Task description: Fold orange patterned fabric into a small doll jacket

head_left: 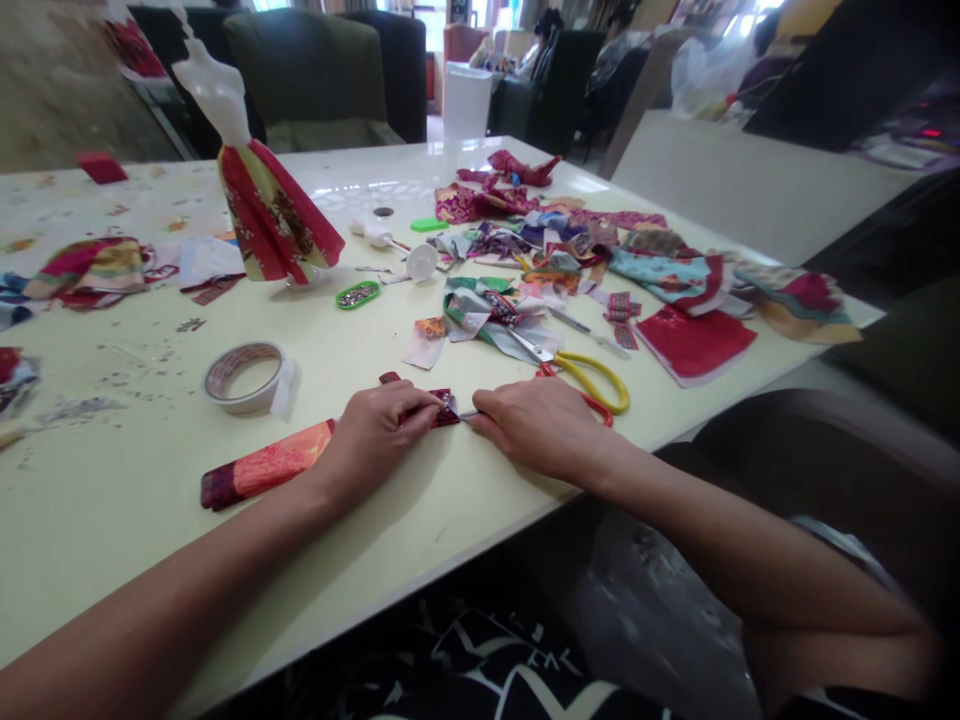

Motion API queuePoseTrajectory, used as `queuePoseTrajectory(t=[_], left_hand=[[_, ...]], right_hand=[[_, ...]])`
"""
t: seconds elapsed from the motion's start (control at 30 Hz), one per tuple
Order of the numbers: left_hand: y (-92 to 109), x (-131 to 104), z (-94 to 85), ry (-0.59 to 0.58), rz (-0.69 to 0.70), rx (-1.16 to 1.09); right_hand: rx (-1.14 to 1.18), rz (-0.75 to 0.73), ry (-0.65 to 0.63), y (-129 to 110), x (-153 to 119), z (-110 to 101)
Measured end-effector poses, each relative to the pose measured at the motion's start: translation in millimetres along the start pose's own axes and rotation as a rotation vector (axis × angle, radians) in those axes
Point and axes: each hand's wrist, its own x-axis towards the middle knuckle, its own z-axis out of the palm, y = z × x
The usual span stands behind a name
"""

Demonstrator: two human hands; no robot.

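Note:
My left hand (pixel 379 430) is closed on a folded strip of patterned fabric (pixel 271 462), orange-red with dark maroon ends, pressing it near the table's front edge. Part of the strip is hidden under the hand and wrist. My right hand (pixel 536 425) is closed on a thin metal tool (pixel 469 414), whose tip meets the strip's dark right end; its kind is hidden by the fingers. Just beyond the right hand lie scissors (pixel 592 380) with yellow handles and a red-handled tool (pixel 604 408), partly covered by that hand.
A roll of white tape (pixel 249 378) lies left of my hands. Behind it stands a small white mannequin (pixel 217 95) in a red and cream skirt (pixel 274 215). A green tray of pins (pixel 358 295), fabric scraps (pixel 491 315) and a red cloth (pixel 694 342) spread across the white table (pixel 360 570).

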Motion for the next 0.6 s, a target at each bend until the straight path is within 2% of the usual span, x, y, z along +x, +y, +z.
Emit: queuePoseTrajectory(t=[0.17,0.23,0.3,0.47,0.6], left_hand=[[15,-1,-8.6,-0.044,-0.446,-0.256],[17,0,-14.9,-0.059,-0.547,-0.319],[16,2,-23.4,-0.042,-0.550,-0.365],[18,5,-50.2,0.019,-0.456,-0.492],[20,0,-62.2,0.046,-0.483,-0.532]], right_hand=[[0.002,0.016,-0.005,-1,-2,-1],[0.003,0.025,-0.007,-1,-2,-1],[0.006,0.030,-0.007,1,-3,0],[-0.014,0.075,-0.027,12,-8,4],[-0.013,0.156,-0.010,19,-16,2]])
